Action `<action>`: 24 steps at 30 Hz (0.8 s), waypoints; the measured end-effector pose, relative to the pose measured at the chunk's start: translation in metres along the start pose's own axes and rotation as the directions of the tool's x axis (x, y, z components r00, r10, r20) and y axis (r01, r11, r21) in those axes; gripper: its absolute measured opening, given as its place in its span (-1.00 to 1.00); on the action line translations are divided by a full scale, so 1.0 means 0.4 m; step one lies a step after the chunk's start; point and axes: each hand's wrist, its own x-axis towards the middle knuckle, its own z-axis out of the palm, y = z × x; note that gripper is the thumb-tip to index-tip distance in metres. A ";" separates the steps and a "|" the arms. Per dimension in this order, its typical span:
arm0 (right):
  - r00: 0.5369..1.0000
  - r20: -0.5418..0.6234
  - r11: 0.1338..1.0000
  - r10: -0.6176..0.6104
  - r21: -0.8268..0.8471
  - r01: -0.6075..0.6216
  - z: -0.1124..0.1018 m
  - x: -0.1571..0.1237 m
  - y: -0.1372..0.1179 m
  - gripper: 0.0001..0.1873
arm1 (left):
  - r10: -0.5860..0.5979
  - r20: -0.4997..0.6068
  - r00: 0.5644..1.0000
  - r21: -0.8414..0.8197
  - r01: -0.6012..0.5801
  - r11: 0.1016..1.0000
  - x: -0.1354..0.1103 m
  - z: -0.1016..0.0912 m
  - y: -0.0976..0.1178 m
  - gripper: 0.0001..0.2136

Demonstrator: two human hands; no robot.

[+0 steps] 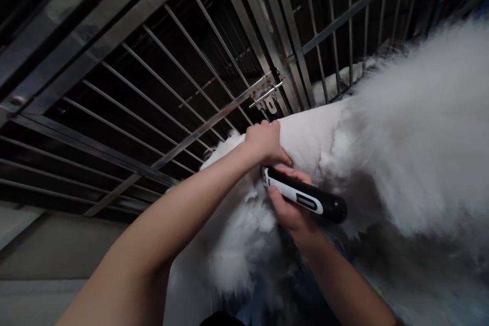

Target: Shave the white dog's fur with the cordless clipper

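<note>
A white, fluffy animal (pixel 412 132) fills the right half of the view, its long fur blurred. My left hand (pixel 263 141) presses down on a shorn part of its body, fingers curled over the skin. My right hand (pixel 292 206) is wrapped round a black and white electric clipper (pixel 305 197), whose blade end points left and touches the fur just below my left hand. Loose clumps of cut white fur (pixel 237 244) hang below the clipper.
Behind the animal stand steel cage doors with thin bars (pixel 164 86), with a sliding latch (pixel 267 96) near the middle. A grey floor or ledge (pixel 46 249) shows at the lower left.
</note>
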 end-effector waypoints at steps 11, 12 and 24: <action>0.994 0.103 0.998 0.032 0.050 -0.038 -0.009 -0.002 0.023 -0.60 | 0.011 -0.020 1.000 -0.022 -0.011 1.000 0.003 0.007 -0.006 0.00; 0.984 0.166 0.995 0.066 0.060 -0.077 -0.007 -0.005 0.022 -0.59 | 0.016 -0.025 1.000 -0.020 -0.017 1.000 0.003 0.007 -0.007 0.00; 0.902 0.366 0.934 0.230 0.177 -0.310 -0.018 -0.040 0.039 -0.60 | -0.003 -0.010 1.000 -0.045 0.002 0.999 -0.002 0.008 -0.007 -0.01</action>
